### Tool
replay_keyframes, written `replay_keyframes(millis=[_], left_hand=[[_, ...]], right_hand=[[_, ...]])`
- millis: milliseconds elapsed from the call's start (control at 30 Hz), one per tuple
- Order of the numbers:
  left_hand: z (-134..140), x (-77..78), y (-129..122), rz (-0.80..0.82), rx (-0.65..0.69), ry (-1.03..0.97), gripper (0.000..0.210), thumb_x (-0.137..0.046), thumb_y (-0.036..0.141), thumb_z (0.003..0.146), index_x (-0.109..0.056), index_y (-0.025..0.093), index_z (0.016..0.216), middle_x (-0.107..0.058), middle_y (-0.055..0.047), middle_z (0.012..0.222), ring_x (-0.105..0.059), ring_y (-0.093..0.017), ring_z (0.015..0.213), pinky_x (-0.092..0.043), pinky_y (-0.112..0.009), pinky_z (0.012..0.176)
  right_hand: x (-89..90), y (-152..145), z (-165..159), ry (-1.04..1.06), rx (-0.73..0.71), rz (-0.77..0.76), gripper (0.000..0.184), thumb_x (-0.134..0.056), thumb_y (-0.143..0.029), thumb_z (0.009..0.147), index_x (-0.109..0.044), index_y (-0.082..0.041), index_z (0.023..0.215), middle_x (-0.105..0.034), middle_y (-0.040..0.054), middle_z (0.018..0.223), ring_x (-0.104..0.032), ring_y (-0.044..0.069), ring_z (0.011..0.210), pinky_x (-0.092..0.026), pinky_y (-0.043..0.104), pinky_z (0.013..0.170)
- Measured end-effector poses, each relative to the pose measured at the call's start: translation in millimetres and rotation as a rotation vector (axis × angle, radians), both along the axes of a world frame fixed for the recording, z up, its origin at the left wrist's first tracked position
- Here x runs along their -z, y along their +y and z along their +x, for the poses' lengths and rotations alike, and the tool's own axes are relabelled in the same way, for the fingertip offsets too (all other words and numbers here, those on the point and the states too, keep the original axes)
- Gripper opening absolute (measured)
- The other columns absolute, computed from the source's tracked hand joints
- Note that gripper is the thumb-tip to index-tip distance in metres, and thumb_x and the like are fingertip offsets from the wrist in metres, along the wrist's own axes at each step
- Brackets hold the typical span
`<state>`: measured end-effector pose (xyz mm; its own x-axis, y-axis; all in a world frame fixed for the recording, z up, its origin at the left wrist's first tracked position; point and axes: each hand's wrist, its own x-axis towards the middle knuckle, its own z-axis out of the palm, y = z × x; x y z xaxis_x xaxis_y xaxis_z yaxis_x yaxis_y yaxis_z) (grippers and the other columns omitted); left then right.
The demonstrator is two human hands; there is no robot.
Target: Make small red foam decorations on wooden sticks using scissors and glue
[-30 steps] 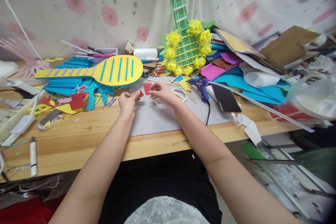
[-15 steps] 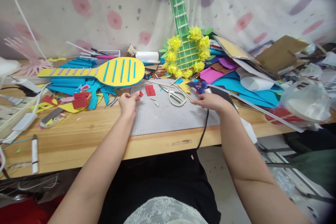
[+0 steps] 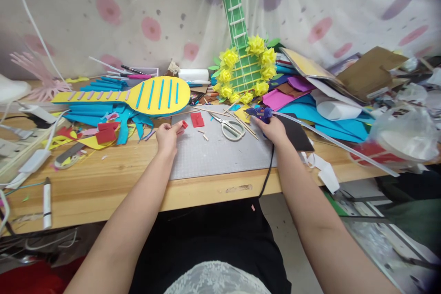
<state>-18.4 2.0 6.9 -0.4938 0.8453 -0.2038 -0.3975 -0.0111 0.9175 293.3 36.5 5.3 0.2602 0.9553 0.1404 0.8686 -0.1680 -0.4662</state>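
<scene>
Pinching red scrap (image 3: 185,124) in left hand (image 3: 166,138), gripping blue glue gun (image 3: 263,113) in right hand (image 3: 274,129), scissors (image 3: 224,122) between hands

Free lane: near strip of the cutting mat (image 3: 220,163), between left hand (image 3: 167,138) and right hand (image 3: 274,129). Near-left tabletop (image 3: 113,174) also passable, bar the marker (image 3: 47,204). Blockers: scissors (image 3: 224,122) and wooden sticks (image 3: 250,131) across mat's far middle and right, red patch (image 3: 197,120) far left. Black cable (image 3: 269,172) crosses near edge. Translucent stick (image 3: 336,141) behind glue gun (image 3: 254,112) bars the right.
</scene>
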Motion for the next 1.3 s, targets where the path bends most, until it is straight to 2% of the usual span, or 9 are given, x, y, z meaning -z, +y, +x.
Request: replay_keyframes(millis=[167, 267, 367, 667, 733, 833, 967, 1133, 1300], left_hand=[[-1, 0.6, 1, -0.006, -0.001, -0.005, 0.036, -0.066, 0.007, 0.062, -0.032, 0.018, 0.064, -0.063, -0.002, 0.061, -0.064, -0.014, 0.057, -0.052, -0.026, 0.059], [-3, 2.1, 2, -0.001, 0.005, -0.018, 0.036, -0.066, 0.007, 0.062, -0.032, 0.018, 0.064, -0.063, -0.002, 0.060, -0.065, -0.015, 0.058, -0.053, -0.026, 0.060], [-4, 3.2, 3, 0.002, -0.001, -0.021, 0.034, -0.064, 0.006, 0.063, -0.032, 0.018, 0.065, -0.063, -0.001, 0.059, -0.065, -0.015, 0.058, -0.053, -0.027, 0.061], [-3, 5.6, 5, 0.051, -0.042, -0.024, 0.034, -0.063, 0.005, 0.064, -0.032, 0.018, 0.066, -0.063, -0.002, 0.059, -0.065, -0.015, 0.059, -0.053, -0.025, 0.058], [-4, 7.2, 7, 0.058, -0.064, -0.027, 0.035, -0.063, 0.006, 0.064, -0.031, 0.018, 0.067, -0.063, -0.002, 0.060, -0.065, -0.015, 0.059, -0.053, -0.025, 0.057], [-5, 9.0, 9, 0.055, -0.078, -0.034, 0.035, -0.063, 0.005, 0.064, -0.031, 0.019, 0.068, -0.062, -0.001, 0.059, -0.066, -0.016, 0.060, -0.054, -0.027, 0.058], [-6, 10.0, 9, 0.048, -0.073, -0.041, 0.034, -0.062, 0.005, 0.064, -0.031, 0.019, 0.068, -0.062, 0.000, 0.058, -0.066, -0.016, 0.061, -0.054, -0.029, 0.062], [-7, 10.6, 9, 0.050, -0.073, -0.050, 0.035, -0.063, 0.006, 0.064, -0.031, 0.019, 0.068, -0.062, 0.000, 0.059, -0.066, -0.016, 0.063, -0.055, -0.030, 0.062], [-8, 12.3, 11, 0.049, -0.065, -0.046, 0.035, -0.063, 0.007, 0.064, -0.030, 0.019, 0.066, -0.061, -0.001, 0.059, -0.067, -0.017, 0.065, -0.055, -0.031, 0.063]], right_hand=[[10.2, 9, 5, 0.431, 0.076, 0.136, 0.047, -0.056, -0.042, 0.070, -0.062, -0.009, 0.103, -0.067, 0.0146, 0.092, -0.062, 0.020, 0.074, -0.047, 0.031, 0.066], [5.1, 12, 7, 0.691, 0.100, 0.206, 0.043, -0.057, -0.040, 0.070, -0.060, -0.011, 0.102, -0.067, 0.0115, 0.087, -0.061, 0.016, 0.062, -0.046, 0.026, 0.052], [-4.3, 13, 7, 0.813, 0.054, 0.210, 0.033, -0.058, -0.035, 0.071, -0.060, -0.012, 0.094, -0.067, 0.0093, 0.082, -0.061, 0.014, 0.057, -0.043, 0.022, 0.046], [-28.9, 17, 0, 0.660, 0.109, 0.269, 0.029, -0.059, -0.037, 0.072, -0.060, -0.012, 0.087, -0.067, 0.0098, 0.079, -0.061, 0.014, 0.055, -0.043, 0.022, 0.043], [-36.5, 18, -11, 0.748, 0.017, 0.273, 0.031, -0.060, -0.037, 0.072, -0.057, -0.013, 0.091, -0.066, 0.0090, 0.082, -0.062, 0.013, 0.057, -0.044, 0.021, 0.045], [-46.9, 14, -41, 0.884, -0.266, 0.158, 0.032, -0.061, -0.039, 0.072, -0.056, -0.014, 0.092, -0.067, 0.0082, 0.083, -0.061, 0.010, 0.057, -0.043, 0.019, 0.045], [-55.2, -2, -94, 0.778, -0.556, -0.060, 0.033, -0.064, -0.043, 0.068, -0.060, -0.013, 0.081, -0.067, 0.0079, 0.076, -0.053, 0.007, 0.050, -0.041, 0.018, 0.043], [-59.6, -17, -135, 0.510, -0.609, -0.165, 0.033, -0.059, -0.047, 0.072, -0.060, -0.014, 0.074, -0.060, 0.0019, 0.057, -0.045, 0.006, 0.042, -0.036, 0.019, 0.040], [-59.3, -17, -137, 0.412, -0.607, -0.153, 0.037, -0.051, -0.050, 0.078, -0.057, -0.014, 0.069, -0.051, -0.0010, 0.047, -0.047, 0.007, 0.042, -0.037, 0.019, 0.043]])
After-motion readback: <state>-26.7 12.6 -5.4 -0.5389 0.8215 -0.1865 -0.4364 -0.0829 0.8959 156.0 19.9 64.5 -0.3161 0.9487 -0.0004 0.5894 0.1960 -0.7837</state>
